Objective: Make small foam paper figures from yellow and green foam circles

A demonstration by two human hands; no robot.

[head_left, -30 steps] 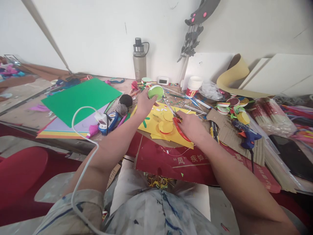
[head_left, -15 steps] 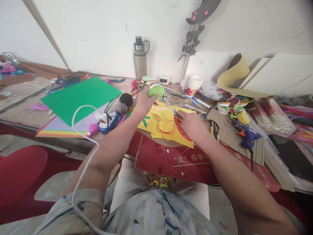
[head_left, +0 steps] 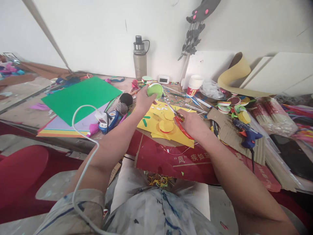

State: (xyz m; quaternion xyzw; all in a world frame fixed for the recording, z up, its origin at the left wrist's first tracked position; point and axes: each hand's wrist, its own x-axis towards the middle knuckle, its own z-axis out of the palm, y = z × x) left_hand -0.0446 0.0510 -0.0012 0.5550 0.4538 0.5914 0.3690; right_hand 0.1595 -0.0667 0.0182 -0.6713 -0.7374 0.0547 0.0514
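My left hand [head_left: 144, 99] is closed on a small round piece, light green inside with a white rim [head_left: 155, 91], like a cut-down paper cup. In my right hand [head_left: 189, 122] is a pair of scissors with red handles [head_left: 184, 128]. Their blades point up and left toward the green piece; whether they touch it I cannot tell. Below both hands lies yellow paper [head_left: 156, 114] with white scraps and green strips on it. A yellow disc with a red edge [head_left: 166, 126] rests on that paper.
A bottle [head_left: 140, 60] and a small digital clock [head_left: 163, 79] stand by the wall. Stacked paper cups [head_left: 195, 85] are at the back right. A blue glue gun [head_left: 249, 135] lies on cardboard. Green paper [head_left: 81, 98] and a corded power strip [head_left: 109, 122] are to the left.
The green piece in my left hand has tilted and shifted slightly left. My right hand and the scissors have barely moved.
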